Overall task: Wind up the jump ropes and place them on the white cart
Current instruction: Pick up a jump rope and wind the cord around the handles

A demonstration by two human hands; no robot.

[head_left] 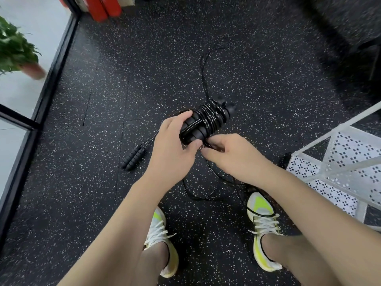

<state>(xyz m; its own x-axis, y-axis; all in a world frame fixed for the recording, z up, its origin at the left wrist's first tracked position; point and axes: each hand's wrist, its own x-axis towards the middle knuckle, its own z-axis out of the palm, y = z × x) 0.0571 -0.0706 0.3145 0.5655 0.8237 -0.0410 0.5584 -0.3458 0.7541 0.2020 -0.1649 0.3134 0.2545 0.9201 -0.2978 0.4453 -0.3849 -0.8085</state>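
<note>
My left hand (173,145) grips a black jump rope bundle (206,120), two handles side by side with cord wound round them. My right hand (231,155) pinches the loose cord just below the bundle. The free cord (198,195) hangs down, loops over the floor and crosses my right shoe. A second black jump rope (134,154) lies on the floor to the left, handles together. The white cart (340,162) with perforated shelves stands at the right edge.
Black speckled rubber floor (123,79) all around. A glass wall with a black frame (53,75) and a potted plant (18,52) run along the left. Red pads (103,7) stand at the back. My two shoes (162,240) are below the hands.
</note>
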